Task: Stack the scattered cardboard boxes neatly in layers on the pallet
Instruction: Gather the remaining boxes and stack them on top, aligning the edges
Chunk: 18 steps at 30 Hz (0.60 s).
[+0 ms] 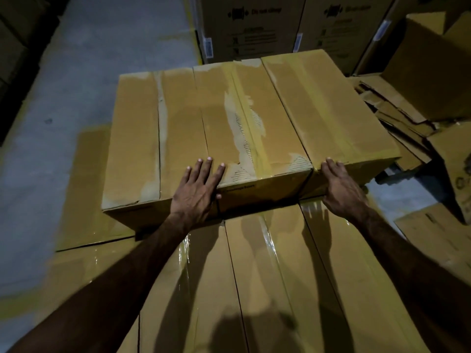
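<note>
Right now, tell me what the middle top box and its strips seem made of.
Middle box: matte brown corrugated cardboard; torn patches expose fluted ridges. Centre strip: likely yellowish plastic packing tape, slightly glossy. Lower-layer boxes carry shinier clear tape, judging by the glare.

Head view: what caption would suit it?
Both hands, left and right, press flat on upper-layer cardboard boxes.

Three upper boxes (249, 128) sit side by side on the lower layer (254, 276); printed cartons (254, 24) stand behind, flattened cardboard (392, 121) lies right.
</note>
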Tool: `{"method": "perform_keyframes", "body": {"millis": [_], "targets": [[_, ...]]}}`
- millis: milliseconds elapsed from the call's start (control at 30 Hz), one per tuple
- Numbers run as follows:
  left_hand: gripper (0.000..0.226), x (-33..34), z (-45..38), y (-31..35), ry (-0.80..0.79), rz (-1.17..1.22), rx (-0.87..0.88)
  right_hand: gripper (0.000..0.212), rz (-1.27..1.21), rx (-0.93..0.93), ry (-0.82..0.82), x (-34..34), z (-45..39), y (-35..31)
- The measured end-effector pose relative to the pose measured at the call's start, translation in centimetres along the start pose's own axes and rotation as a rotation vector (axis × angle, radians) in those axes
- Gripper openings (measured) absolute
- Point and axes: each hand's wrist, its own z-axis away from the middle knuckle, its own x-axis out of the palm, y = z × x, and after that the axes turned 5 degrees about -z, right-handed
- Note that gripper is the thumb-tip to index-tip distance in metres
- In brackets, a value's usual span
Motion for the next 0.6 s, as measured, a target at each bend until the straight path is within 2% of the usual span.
{"method": "perform_keyframes", "body": {"millis": [200, 300, 467, 533, 600], "targets": [[0.086, -0.4, -0.2, -0.4, -0.058, 0.025, 0.009, 0.092, 0.022, -0.006, -0.045, -0.9, -0.2, -0.3], [0.092, -1.4, -0.3, -0.9, -0.047, 0.232, 0.019, 0.086, 0.013, -0.001, -0.081, -2.1, -0.6, -0.5], [0.081, -3.1, 0.3, -2.9, 0.074, 0.733, -0.162, 0.056, 0.013, -0.005, -0.028, -3.6, -1.4, -1.2], [0.074, -3.9, 0.9, -4.0, 0.144, 0.808, -0.228, 0.052, 0.003, -0.038, -0.012, -3.4, -1.5, -1.6], [0.067, -4.0, 1.2, -5.9, 0.175, 0.773, -0.319, 0.04, -0.037, -0.082, 0.032, -3.0, -1.5, -1.8]]}}
